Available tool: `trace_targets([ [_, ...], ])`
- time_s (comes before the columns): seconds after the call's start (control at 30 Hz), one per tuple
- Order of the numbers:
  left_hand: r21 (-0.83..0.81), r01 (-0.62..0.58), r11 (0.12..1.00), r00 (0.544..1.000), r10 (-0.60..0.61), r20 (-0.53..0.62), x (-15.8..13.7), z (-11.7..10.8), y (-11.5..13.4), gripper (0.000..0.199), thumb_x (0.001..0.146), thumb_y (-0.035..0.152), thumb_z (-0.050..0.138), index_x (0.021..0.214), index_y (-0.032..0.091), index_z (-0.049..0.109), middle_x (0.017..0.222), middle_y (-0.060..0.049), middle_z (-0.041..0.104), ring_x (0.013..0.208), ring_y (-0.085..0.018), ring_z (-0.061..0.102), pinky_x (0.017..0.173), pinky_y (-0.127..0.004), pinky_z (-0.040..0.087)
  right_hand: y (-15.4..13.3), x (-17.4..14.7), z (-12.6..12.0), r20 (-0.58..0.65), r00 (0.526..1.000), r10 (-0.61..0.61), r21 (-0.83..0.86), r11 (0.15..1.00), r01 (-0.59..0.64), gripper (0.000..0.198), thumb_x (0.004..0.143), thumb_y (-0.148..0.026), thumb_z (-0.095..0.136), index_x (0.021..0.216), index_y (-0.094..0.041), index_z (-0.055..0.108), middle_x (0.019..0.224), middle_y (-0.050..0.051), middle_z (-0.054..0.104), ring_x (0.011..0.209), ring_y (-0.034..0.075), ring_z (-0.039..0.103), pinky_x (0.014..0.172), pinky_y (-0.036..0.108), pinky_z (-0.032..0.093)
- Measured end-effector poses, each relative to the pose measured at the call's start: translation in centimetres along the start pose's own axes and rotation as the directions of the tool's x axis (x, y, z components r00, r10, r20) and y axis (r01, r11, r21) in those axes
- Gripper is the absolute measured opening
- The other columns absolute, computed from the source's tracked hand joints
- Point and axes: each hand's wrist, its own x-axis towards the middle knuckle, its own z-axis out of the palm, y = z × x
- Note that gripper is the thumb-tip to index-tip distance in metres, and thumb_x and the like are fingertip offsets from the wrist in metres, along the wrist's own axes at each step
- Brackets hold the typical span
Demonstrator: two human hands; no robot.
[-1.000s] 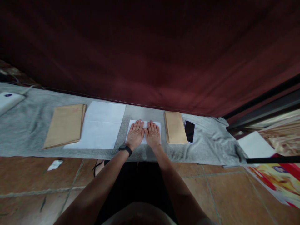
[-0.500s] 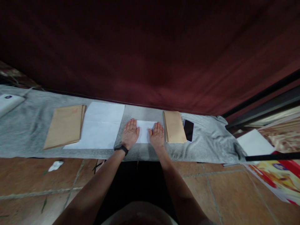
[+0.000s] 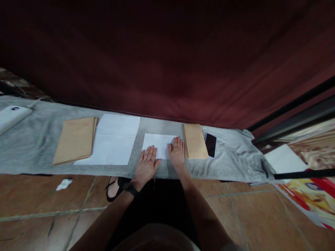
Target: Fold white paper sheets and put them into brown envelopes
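Note:
A small white sheet of paper (image 3: 160,141), which looks folded, lies on the grey cloth in front of me. My left hand (image 3: 147,164) is open, with its fingertips on the paper's near left edge and a dark band at the wrist. Flat on the paper's right end rests my right hand (image 3: 177,152), palm down and fingers stretched out. Just right of it is a stack of brown envelopes (image 3: 196,141). Larger white sheets (image 3: 115,141) with a crease across them lie to the left, partly under another stack of brown envelopes (image 3: 74,139).
A phone (image 3: 210,144) lies right of the smaller envelopes. The grey cloth (image 3: 235,153) covers the long narrow surface. A white device (image 3: 13,116) sits at the far left. Behind hangs a dark red curtain (image 3: 167,69). Black bars (image 3: 300,108) stand at the right.
My left hand has slid toward me, from the paper's left end to its near edge, baring that end. My right hand has stayed nearly in place.

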Motion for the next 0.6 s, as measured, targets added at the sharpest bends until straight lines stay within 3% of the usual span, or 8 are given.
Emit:
trace_targets([
  [0.13,0.027,0.003,1.000,1.000,-0.004,0.005,-0.4,0.0,0.2,0.064,0.102,0.044,0.031,0.152,0.005,0.039,0.161,-0.018,0.032,0.153,-0.028,0.024,0.126,-0.049,0.016,-0.2,-1.3,-1.3,0.027,0.996,0.085,0.012,0.996,-0.085,0.055,0.099,-0.028,0.043,0.149,-0.003,0.042,0.148,0.025,0.051,0.131,0.033,0.053,0.107,0.049,0.043],
  [0.27,0.025,0.007,1.000,1.000,-0.007,-0.010,-0.2,-0.1,0.2,0.064,0.101,0.043,0.032,0.153,0.006,0.038,0.160,-0.018,0.034,0.153,-0.028,0.025,0.125,-0.050,0.016,-0.5,-2.0,-2.7,0.032,0.981,0.190,-0.005,0.982,-0.190,0.053,0.094,-0.026,0.050,0.141,-0.001,0.050,0.127,0.027,0.063,0.114,0.034,0.063,0.096,0.045,0.050],
  [0.43,0.027,0.016,1.000,1.000,-0.015,-0.026,-0.4,0.0,0.3,0.063,0.100,0.043,0.034,0.153,0.009,0.038,0.159,-0.017,0.037,0.151,-0.028,0.028,0.125,-0.050,0.019,-0.4,-1.1,-3.7,0.084,0.922,0.377,0.091,0.919,-0.384,0.033,0.089,-0.021,0.053,0.116,-0.005,0.064,0.105,0.024,0.069,0.098,0.031,0.069,0.083,0.039,0.053],
  [0.6,0.018,0.004,1.000,0.999,-0.003,-0.032,-0.5,0.0,0.1,0.063,0.100,0.043,0.035,0.150,0.006,0.043,0.158,-0.019,0.039,0.150,-0.029,0.030,0.125,-0.050,0.019,0.4,-0.8,-4.3,0.129,0.922,0.365,0.221,0.896,-0.386,0.019,0.085,-0.017,0.055,0.098,-0.012,0.068,0.085,0.012,0.072,0.084,0.024,0.070,0.077,0.031,0.052],
])
